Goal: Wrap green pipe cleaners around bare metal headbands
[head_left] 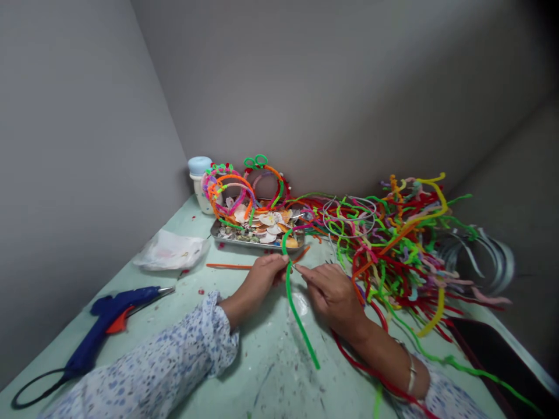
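Note:
My left hand [267, 276] is closed in a pinch on a green pipe cleaner [297, 314], whose upper end curves above the fingers while its lower end hangs toward the table's front. Close on the right, my right hand [334, 294] has its fingers curled, with the index fingertip by the pinched spot; what it grips there is too small to make out. An orange pipe cleaner [229, 266] lies behind my left hand. Just beyond stands a metal tray [257, 244] of shells [273, 220], with headbands wrapped in coloured pipe cleaners [233, 181] resting on it.
A blue glue gun [111, 320] and a white plastic bag [172, 250] lie on the left. A lidded jar [201, 183] stands at the back. Tangled pipe cleaners [393, 233] fill the right side, beside plain headbands [493, 262] and a dark flat object [493, 355].

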### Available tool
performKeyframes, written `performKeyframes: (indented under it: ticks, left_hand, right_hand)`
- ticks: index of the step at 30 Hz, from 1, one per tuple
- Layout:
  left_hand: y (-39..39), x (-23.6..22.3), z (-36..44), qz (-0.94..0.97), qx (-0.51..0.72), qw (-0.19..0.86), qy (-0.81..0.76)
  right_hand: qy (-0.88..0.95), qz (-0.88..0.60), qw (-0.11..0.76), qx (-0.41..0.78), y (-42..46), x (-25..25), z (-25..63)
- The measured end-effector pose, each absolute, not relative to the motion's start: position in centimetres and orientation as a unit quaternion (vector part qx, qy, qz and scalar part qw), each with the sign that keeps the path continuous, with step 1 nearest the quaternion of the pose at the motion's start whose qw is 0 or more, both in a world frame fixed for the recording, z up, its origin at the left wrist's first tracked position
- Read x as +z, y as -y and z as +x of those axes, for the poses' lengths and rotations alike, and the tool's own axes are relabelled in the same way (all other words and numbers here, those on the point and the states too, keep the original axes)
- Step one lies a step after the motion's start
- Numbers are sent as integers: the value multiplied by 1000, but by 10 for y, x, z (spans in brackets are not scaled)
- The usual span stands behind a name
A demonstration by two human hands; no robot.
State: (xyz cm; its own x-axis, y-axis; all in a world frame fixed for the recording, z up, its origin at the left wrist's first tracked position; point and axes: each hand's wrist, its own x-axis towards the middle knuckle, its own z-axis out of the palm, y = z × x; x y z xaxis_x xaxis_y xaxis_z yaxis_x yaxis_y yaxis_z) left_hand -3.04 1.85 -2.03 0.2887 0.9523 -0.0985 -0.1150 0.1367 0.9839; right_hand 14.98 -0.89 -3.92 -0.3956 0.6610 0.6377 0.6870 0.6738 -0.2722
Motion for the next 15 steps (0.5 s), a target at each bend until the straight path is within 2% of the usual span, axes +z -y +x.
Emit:
performKeyframes:
  ticks: [6, 15]
  left_hand:
    - [-18, -23, -32, 489, 429, 658, -379]
    - [-18, -30, -30, 464, 451, 675, -356]
  right_hand:
    - [781, -428, 446, 91, 6, -44, 151]
    - [778, -422, 452, 106, 8, -43, 149]
